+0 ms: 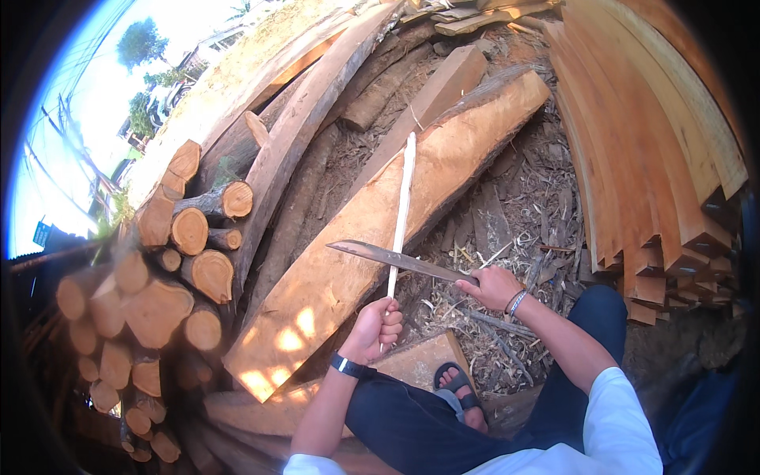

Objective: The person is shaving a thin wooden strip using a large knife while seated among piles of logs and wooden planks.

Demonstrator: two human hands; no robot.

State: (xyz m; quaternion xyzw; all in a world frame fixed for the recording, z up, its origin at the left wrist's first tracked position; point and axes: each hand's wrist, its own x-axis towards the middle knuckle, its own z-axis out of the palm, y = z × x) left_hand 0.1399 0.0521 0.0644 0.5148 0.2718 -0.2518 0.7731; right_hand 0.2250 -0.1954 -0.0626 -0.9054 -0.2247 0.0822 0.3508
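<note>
My left hand (374, 330) is closed around the lower end of a pale, peeled stick (405, 190). The stick points away from me and its far part lies over a thick wooden slab (443, 162). In my right hand (495, 288) is the handle of a machete (396, 259), gripped with the fingers wrapped round it. Its long dark blade points left and crosses the stick a little above my left hand. Most of the handle is hidden by my fingers.
Cut logs (210, 273) are piled at the left. Long sawn planks (633, 142) are stacked at the right. Bark and wood shavings (526, 229) cover the ground between. My sandalled foot (459, 388) is beside a board (419, 356) near my knees.
</note>
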